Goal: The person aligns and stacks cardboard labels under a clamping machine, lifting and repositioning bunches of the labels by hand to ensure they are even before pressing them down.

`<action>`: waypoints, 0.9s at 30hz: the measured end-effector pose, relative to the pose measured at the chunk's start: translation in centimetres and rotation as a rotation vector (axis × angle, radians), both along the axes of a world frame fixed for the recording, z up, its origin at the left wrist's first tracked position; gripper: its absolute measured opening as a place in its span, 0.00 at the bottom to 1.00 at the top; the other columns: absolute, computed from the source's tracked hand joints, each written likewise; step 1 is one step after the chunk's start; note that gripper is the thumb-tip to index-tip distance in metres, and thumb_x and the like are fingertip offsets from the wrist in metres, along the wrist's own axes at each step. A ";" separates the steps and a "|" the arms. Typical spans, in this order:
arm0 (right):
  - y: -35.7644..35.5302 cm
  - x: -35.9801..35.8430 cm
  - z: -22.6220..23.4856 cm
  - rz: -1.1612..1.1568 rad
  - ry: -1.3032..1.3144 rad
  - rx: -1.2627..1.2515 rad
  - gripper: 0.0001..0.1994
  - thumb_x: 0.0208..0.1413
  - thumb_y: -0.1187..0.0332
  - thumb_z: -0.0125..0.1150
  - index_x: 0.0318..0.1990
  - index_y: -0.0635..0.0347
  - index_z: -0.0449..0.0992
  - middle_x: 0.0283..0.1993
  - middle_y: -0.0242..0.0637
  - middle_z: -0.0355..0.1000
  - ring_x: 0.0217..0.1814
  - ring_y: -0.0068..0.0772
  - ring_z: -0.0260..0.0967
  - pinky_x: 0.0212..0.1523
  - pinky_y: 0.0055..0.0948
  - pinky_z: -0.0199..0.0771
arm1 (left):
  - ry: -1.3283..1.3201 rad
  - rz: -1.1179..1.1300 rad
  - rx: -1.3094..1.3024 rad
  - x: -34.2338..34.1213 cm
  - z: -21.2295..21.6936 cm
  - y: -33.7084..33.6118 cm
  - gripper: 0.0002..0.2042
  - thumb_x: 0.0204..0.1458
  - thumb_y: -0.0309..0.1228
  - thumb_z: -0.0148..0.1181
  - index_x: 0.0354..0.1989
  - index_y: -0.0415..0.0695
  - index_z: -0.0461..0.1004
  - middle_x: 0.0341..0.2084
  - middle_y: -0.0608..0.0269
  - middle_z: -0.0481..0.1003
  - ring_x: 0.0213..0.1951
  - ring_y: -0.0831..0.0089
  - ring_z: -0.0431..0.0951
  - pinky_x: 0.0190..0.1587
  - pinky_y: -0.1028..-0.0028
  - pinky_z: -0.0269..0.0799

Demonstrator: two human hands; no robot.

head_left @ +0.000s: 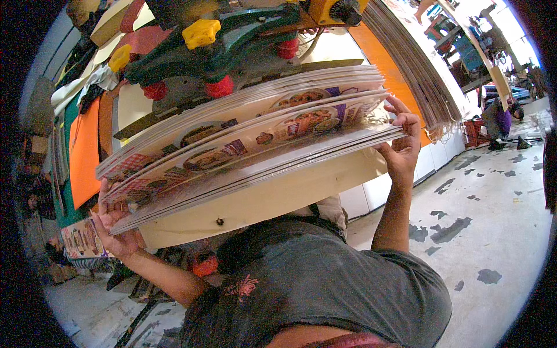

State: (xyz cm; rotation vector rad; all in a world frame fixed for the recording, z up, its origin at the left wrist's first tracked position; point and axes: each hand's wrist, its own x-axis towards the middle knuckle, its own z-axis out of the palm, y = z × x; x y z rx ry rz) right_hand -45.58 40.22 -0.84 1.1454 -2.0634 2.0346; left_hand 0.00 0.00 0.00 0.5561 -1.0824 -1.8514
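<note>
A thick stack of glossy printed sheets (255, 139) with food pictures, likely laminated, stretches across the middle of the view. It is parted into several bundles, and gaps show between them. My left hand (119, 232) grips the near bundle at its left end, fingers reaching in behind the edges. At the other end my right hand (404, 136) is closed on the sheets' right edge, thumb below and fingers above. The sheets rest on or just over a pale wooden board (261, 203); the contact is hidden.
Just behind the stack stands a dark green machine (191, 55) with yellow knobs (201, 34) and red round parts (220, 87). Orange boards (87, 156) lie at left. A tall pile of brown-edged sheets (418, 69) is at right. Another person (502, 119) is low down at far right.
</note>
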 end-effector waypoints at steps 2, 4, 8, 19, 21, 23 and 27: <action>0.0 0.0 -0.1 -0.009 -0.007 -0.004 0.34 0.43 0.56 0.87 0.50 0.52 0.66 0.74 0.52 0.64 0.75 0.50 0.62 0.75 0.49 0.59 | 0.056 -0.105 0.035 0.3 -0.1 -0.1 0.37 0.70 0.54 0.42 0.79 0.40 0.54 0.74 0.48 0.63 0.74 0.50 0.62 0.78 0.52 0.50; 0.0 -0.1 -0.3 -0.013 0.005 -0.016 0.34 0.42 0.56 0.87 0.50 0.52 0.66 0.72 0.51 0.65 0.74 0.49 0.62 0.75 0.49 0.60 | 0.038 -0.078 0.015 -0.7 0.6 0.6 0.39 0.70 0.54 0.45 0.78 0.35 0.53 0.71 0.44 0.66 0.71 0.52 0.66 0.76 0.53 0.55; -0.1 0.0 -0.4 -0.030 0.035 -0.034 0.35 0.41 0.57 0.87 0.51 0.52 0.67 0.65 0.45 0.68 0.69 0.45 0.65 0.73 0.47 0.62 | 0.003 -0.031 -0.014 -1.2 1.3 0.7 0.41 0.69 0.55 0.48 0.77 0.30 0.53 0.68 0.40 0.68 0.69 0.54 0.68 0.74 0.55 0.58; -0.7 0.4 0.2 -0.036 -0.021 -0.103 0.36 0.42 0.66 0.87 0.56 0.55 0.67 0.54 0.37 0.69 0.61 0.38 0.72 0.65 0.40 0.72 | 0.041 -0.125 -0.023 0.7 0.0 -0.5 0.35 0.71 0.52 0.40 0.77 0.39 0.58 0.73 0.46 0.64 0.74 0.52 0.62 0.78 0.53 0.51; -0.7 0.6 0.6 -0.039 -0.021 -0.073 0.38 0.42 0.68 0.86 0.59 0.56 0.68 0.54 0.36 0.69 0.60 0.37 0.73 0.65 0.38 0.73 | 0.042 -0.144 -0.034 0.5 0.0 -0.5 0.35 0.71 0.52 0.41 0.76 0.38 0.59 0.72 0.46 0.65 0.74 0.52 0.62 0.78 0.53 0.51; -0.7 0.9 0.8 -0.051 -0.086 0.002 0.39 0.42 0.69 0.85 0.62 0.59 0.69 0.55 0.36 0.71 0.61 0.36 0.74 0.65 0.38 0.72 | 0.016 0.022 -0.027 -0.4 -0.4 -0.2 0.40 0.68 0.54 0.47 0.76 0.31 0.56 0.68 0.40 0.68 0.71 0.55 0.66 0.75 0.56 0.55; 0.4 -0.2 0.0 0.007 -0.131 0.099 0.37 0.44 0.65 0.84 0.62 0.60 0.71 0.56 0.37 0.74 0.61 0.35 0.74 0.65 0.37 0.72 | 0.005 0.206 0.066 -1.2 -0.1 0.4 0.39 0.69 0.53 0.47 0.76 0.30 0.56 0.68 0.41 0.68 0.71 0.56 0.66 0.76 0.56 0.55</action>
